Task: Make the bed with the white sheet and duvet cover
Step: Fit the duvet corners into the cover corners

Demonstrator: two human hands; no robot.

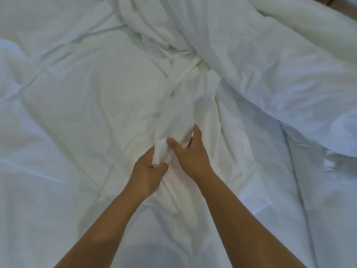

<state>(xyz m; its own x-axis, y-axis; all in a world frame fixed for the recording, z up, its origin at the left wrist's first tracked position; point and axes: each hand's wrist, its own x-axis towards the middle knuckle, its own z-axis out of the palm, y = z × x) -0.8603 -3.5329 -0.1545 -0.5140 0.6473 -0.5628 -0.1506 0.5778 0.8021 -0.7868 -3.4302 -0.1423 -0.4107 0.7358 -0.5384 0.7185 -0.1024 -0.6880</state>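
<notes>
A bunched, creamy white duvet cover point(185, 97) runs as a twisted band from the top middle of the bed down to my hands. My left hand point(146, 175) grips a fold of this cloth in its curled fingers. Just to its right, my right hand point(190, 151) clutches the same bunch, thumb and fingers spread round it. Under the band lies a quilted white duvet point(77, 105), spread wide and creased. I cannot tell the sheet apart from the other white cloth.
A thick fold of white bedding point(289, 60) lies heaped across the upper right. A sliver of brown surface point(336, 0) shows at the top right corner. More white cloth with seams point(301, 180) covers the lower right.
</notes>
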